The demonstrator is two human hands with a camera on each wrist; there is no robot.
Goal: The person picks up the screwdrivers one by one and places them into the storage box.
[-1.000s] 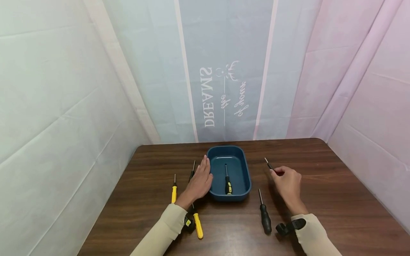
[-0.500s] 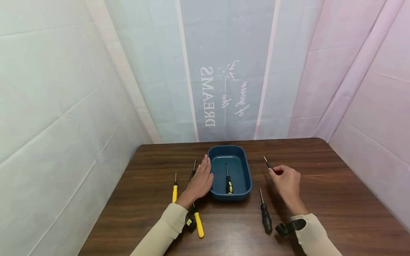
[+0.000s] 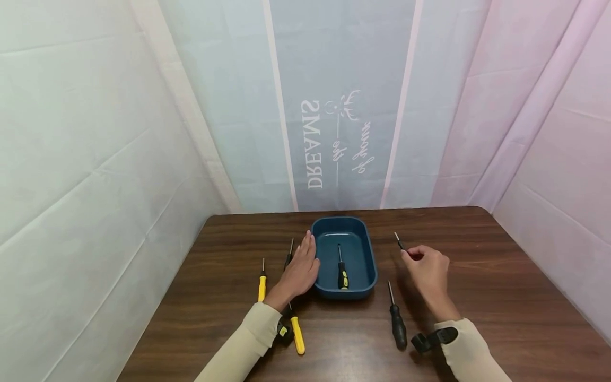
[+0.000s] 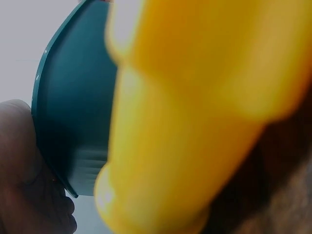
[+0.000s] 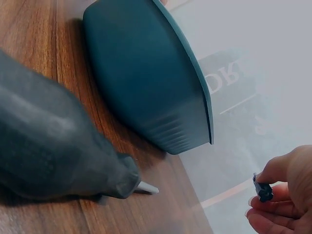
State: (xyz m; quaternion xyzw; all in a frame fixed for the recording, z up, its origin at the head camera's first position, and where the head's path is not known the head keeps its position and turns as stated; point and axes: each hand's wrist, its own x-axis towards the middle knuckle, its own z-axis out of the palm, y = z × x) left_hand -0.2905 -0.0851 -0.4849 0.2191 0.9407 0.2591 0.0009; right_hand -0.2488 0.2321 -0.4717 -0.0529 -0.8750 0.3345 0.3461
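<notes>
My left hand (image 3: 298,270) lies with fingers straight against the left side of a dark blue tray (image 3: 355,241). Inside that tray rests one black-and-yellow screwdriver (image 3: 342,276). To the right of it, my right hand (image 3: 428,271) pinches a small black screwdriver (image 3: 400,242) between thumb and fingertips, its metal tip pointing away from me. The grooved end of this small screwdriver (image 5: 264,191) shows in the right wrist view. A larger black screwdriver (image 3: 398,324) lies on the table between the tray and my right forearm.
Two yellow-handled screwdrivers, one farther left (image 3: 262,289) and one nearer (image 3: 298,337), lie around my left forearm. Another black screwdriver (image 3: 289,259) is partly hidden behind my left hand. A printed cloth (image 3: 343,63) hangs behind the wooden table (image 3: 496,297).
</notes>
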